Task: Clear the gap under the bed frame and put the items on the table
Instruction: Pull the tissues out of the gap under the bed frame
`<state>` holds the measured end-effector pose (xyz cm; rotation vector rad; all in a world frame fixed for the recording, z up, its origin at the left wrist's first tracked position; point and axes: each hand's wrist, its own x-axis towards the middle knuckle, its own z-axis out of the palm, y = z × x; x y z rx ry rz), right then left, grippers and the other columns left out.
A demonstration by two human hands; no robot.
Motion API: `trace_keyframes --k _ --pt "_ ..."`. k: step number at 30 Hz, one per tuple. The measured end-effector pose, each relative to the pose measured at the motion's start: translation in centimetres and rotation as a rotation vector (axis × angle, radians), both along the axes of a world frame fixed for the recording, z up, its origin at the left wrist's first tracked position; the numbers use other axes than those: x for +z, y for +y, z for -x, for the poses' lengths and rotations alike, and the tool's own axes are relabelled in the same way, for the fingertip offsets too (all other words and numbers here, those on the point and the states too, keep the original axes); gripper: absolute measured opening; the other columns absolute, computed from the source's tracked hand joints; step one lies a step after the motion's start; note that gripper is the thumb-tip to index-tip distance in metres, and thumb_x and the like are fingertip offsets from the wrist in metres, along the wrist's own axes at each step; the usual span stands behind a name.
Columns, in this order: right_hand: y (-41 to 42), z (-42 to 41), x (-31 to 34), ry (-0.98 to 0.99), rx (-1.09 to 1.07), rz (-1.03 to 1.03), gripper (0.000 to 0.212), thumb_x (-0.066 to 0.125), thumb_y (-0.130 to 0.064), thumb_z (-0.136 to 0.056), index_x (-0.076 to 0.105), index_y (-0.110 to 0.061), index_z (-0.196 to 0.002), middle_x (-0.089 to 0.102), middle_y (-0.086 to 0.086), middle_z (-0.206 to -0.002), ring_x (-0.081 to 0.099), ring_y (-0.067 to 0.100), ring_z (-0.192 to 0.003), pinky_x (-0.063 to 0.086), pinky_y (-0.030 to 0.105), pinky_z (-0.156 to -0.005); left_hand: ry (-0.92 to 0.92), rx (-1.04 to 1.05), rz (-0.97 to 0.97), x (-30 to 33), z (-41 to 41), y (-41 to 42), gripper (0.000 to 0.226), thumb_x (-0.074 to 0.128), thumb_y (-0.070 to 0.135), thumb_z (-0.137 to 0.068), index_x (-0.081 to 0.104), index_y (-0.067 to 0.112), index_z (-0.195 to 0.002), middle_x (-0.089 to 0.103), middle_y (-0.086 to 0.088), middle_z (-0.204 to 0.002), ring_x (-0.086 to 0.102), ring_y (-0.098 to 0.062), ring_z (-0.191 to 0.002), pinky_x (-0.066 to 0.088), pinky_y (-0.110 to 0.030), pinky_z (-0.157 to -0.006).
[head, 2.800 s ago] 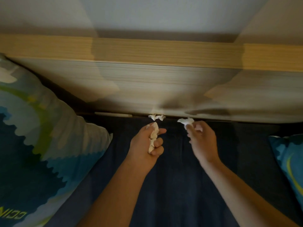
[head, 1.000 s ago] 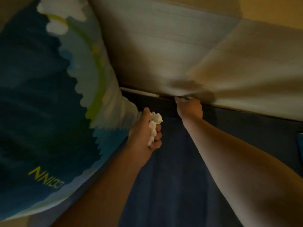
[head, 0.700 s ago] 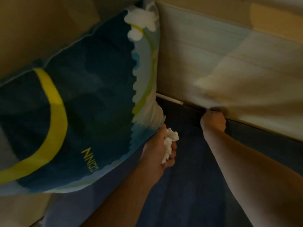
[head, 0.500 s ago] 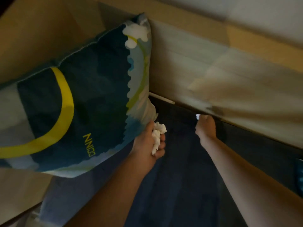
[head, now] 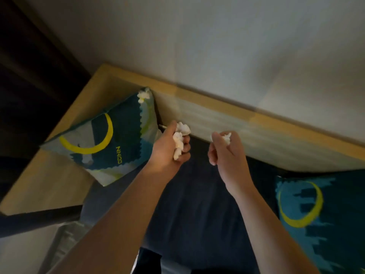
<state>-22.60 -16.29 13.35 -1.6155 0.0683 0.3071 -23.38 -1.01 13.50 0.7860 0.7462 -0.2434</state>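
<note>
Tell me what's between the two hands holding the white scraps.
Nothing solid: in the head view, only dark blue bedding shows through the gap between the left hand and right hand.

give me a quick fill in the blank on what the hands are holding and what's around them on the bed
1. Both the left hand and the right hand are closed on crumpled ____ tissue.
2. The bigger tissue wad is in the ____ hand.
3. The pillow by the left hand leans against the ____ bed frame.
4. Each pillow shows a ____ crescent.

Missing words: white; left; wooden; yellow
</note>
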Motion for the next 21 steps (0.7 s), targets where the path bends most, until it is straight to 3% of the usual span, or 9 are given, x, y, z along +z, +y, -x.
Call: trace_keyframes --k 3,7,9,12,14,18,21 --pt "-3.2 1.6 5.7 0.057 -0.002 0.001 0.011 0.047 -0.019 -0.104 0.057 -0.018 -0.105 0.07 -0.001 -0.074 0.061 0.013 -0.058 0.046 0.026 -0.052 -0.007 0.007 -0.024 6.2 2.8 -1.8 0.036 0.05 0.044 -0.1 0.058 0.015 -0.081 0.048 0.0 -0.062 0.037 -0.009 -0.046 0.022 -0.017 -0.03" --pt "-6.3 2.7 16.1 -0.094 0.084 0.074 0.017 0.043 -0.021 -0.105 0.058 -0.021 -0.098 0.06 -0.004 -0.063 0.053 0.012 -0.053 0.043 0.034 -0.055 -0.071 0.004 -0.129 16.1 5.5 -3.8 0.032 0.052 0.038 -0.099 0.058 0.016 -0.077 0.045 -0.001 -0.066 0.036 -0.01 -0.049 0.02 -0.017 -0.031" --pt "-6.9 3.4 20.8 -0.204 0.149 0.074 0.014 0.045 -0.03 -0.104 0.055 -0.024 -0.095 0.055 -0.007 -0.06 0.048 0.01 -0.052 0.041 0.03 -0.052 -0.155 -0.008 -0.189 20.3 6.6 -4.5 0.029 0.052 0.038 -0.098 0.06 0.016 -0.08 0.046 -0.002 -0.068 0.035 -0.011 -0.051 0.022 -0.017 -0.031" --pt "-7.1 5.1 26.7 -0.356 0.275 0.077 0.004 0.049 -0.033 -0.1 0.052 -0.031 -0.102 0.051 -0.01 -0.059 0.046 0.005 -0.05 0.04 0.017 -0.046 -0.296 0.052 -0.271 25.9 9.3 -5.0 0.043 0.046 0.046 -0.101 0.068 0.016 -0.079 0.05 -0.004 -0.066 0.039 -0.013 -0.049 0.023 -0.019 -0.031" --pt "-6.4 5.6 29.7 -0.459 0.339 0.08 0.011 0.051 -0.028 -0.1 0.049 -0.032 -0.11 0.054 -0.008 -0.066 0.049 0.003 -0.053 0.043 0.016 -0.049 -0.367 0.116 -0.311 28.7 10.9 -4.3 0.053 0.042 0.051 -0.101 0.073 0.019 -0.072 0.051 -0.004 -0.063 0.039 -0.014 -0.047 0.022 -0.02 -0.032" --pt "-1.8 7.8 34.7 -0.561 0.509 -0.096 0.024 0.042 -0.005 -0.102 0.047 -0.023 -0.116 0.059 -0.004 -0.081 0.057 0.009 -0.063 0.045 0.019 -0.058 -0.45 0.276 -0.408 34.4 16.3 -0.6 0.049 0.041 0.055 -0.1 0.066 0.013 -0.094 0.05 -0.002 -0.065 0.038 -0.013 -0.048 0.023 -0.022 -0.032" --pt "4.5 11.6 38.4 -0.626 0.659 -0.23 0.027 0.039 -0.012 -0.101 0.049 -0.034 -0.111 0.062 -0.012 -0.088 0.06 0.01 -0.066 0.047 0.02 -0.058 -0.536 0.428 -0.608 38.4 22.9 4.1 0.039 0.05 0.052 -0.098 0.07 0.019 -0.098 0.052 0.0 -0.069 0.04 -0.011 -0.049 0.023 -0.021 -0.037"
